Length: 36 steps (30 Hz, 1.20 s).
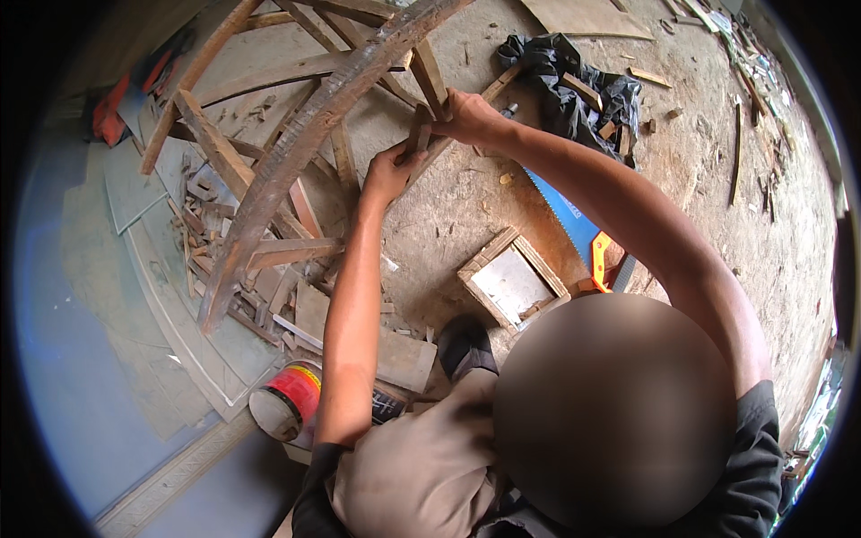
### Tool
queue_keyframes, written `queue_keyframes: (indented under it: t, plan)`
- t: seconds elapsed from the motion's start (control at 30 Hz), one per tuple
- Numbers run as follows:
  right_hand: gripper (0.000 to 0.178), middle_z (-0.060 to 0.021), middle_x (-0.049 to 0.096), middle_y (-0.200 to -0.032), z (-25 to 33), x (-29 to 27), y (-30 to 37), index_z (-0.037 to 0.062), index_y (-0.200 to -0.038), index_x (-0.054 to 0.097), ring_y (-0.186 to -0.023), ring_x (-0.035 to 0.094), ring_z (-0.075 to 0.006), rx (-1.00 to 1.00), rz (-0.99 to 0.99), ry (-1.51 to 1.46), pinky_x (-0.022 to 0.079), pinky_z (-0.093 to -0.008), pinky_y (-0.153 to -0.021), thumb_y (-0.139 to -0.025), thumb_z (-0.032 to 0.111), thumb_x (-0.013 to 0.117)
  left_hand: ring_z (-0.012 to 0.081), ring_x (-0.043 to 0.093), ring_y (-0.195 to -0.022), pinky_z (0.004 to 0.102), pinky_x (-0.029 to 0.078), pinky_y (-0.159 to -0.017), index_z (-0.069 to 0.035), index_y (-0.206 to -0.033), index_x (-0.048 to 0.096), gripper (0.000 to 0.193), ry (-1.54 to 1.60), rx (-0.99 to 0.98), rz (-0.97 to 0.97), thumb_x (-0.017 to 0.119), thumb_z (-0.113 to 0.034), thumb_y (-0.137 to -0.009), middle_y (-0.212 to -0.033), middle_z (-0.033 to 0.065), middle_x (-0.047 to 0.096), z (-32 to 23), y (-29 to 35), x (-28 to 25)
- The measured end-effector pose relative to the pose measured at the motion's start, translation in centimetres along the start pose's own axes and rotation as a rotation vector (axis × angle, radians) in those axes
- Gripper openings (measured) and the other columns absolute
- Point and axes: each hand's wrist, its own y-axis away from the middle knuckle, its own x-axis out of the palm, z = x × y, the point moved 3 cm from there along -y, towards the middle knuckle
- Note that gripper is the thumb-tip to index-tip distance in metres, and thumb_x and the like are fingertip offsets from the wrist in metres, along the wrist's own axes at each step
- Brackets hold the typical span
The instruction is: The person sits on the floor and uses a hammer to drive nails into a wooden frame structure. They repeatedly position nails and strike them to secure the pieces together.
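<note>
A rough wooden frame (300, 148) of curved beams and crosspieces lies tilted across the upper left. My left hand (391, 175) is closed around a short wood piece (419, 131) standing at the frame's near right side. Just beyond it, my right hand (473, 118) is closed at the joint where a slat (429, 77) of the frame meets a long wooden bar (434, 158). Both arms reach forward, the hands close together. Part of the grip of each hand is hidden behind the fingers and wood.
A handsaw with a blue blade (558, 208) and orange handle lies right of a small wooden box (541, 263). Beyond is a black plastic bag (547, 56) with wood offcuts. Wood scraps (211, 211) litter the left, near a red-labelled can (294, 391). A blurred round shape covers the lower middle.
</note>
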Motion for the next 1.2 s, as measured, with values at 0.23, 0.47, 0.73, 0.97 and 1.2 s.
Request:
queue_keyframes:
  t: [0.23, 0.47, 0.73, 0.97, 1.2]
  plan:
    - [0.074, -0.0262, 0.065, -0.104, 0.2, 0.4, 0.5, -0.0034, -0.109, 0.054, -0.102, 0.063, -0.0392, -0.076, -0.013, -0.046, 0.051, -0.0438, -0.086, -0.071, 0.055, 0.078, 0.0100, 0.061, -0.099, 0.0273, 0.048, -0.086, 0.001, -0.127, 0.060, 0.037, 0.121, 0.097, -0.066, 0.066, -0.015, -0.094, -0.114, 0.0111, 0.070, 0.7, 1.0, 0.3]
    - [0.069, -0.0259, 0.064, -0.102, 0.7, -0.5, 1.3, -0.0040, -0.111, 0.053, -0.100, 0.063, -0.0393, -0.069, 0.041, -0.021, 0.051, -0.0444, -0.085, -0.069, 0.044, 0.080, 0.0127, 0.064, -0.100, 0.0284, 0.050, -0.084, -0.001, -0.125, 0.062, 0.033, 0.073, 0.169, -0.075, 0.064, -0.013, -0.094, -0.114, 0.0122, 0.070, 0.2, 1.2, 1.1]
    - [0.069, -0.0257, 0.064, -0.099, -0.1, -0.5, 1.6, -0.0038, -0.111, 0.055, -0.090, 0.067, -0.0357, -0.105, 0.039, -0.060, 0.054, -0.0426, -0.075, -0.073, 0.048, 0.080, 0.0203, 0.069, -0.101, 0.0307, 0.052, -0.080, -0.002, -0.125, 0.061, 0.032, -0.013, 0.265, -0.140, 0.062, -0.011, -0.095, -0.109, 0.0164, 0.070, -0.9, 0.5, 2.3]
    - [0.068, -0.0219, 0.066, -0.086, 1.2, -1.2, 2.1, -0.0039, -0.107, 0.058, -0.071, 0.069, -0.0289, -0.018, 0.056, -0.122, 0.055, -0.0408, -0.061, -0.082, 0.058, 0.070, 0.0224, 0.068, -0.102, 0.0314, 0.052, -0.082, 0.002, -0.128, 0.058, 0.036, 0.047, 0.248, -0.240, 0.062, -0.009, -0.094, -0.110, 0.0184, 0.070, 1.1, 0.1, 2.6]
    - [0.067, -0.0219, 0.065, -0.085, 1.5, -1.4, 2.1, -0.0042, -0.106, 0.057, -0.074, 0.070, -0.0296, 0.021, 0.101, -0.094, 0.056, -0.0400, -0.065, -0.083, 0.058, 0.069, 0.0155, 0.064, -0.103, 0.0273, 0.049, -0.088, 0.005, -0.134, 0.053, 0.043, 0.017, 0.151, -0.108, 0.062, -0.008, -0.094, -0.115, 0.0153, 0.069, 0.7, 0.0, 1.7]
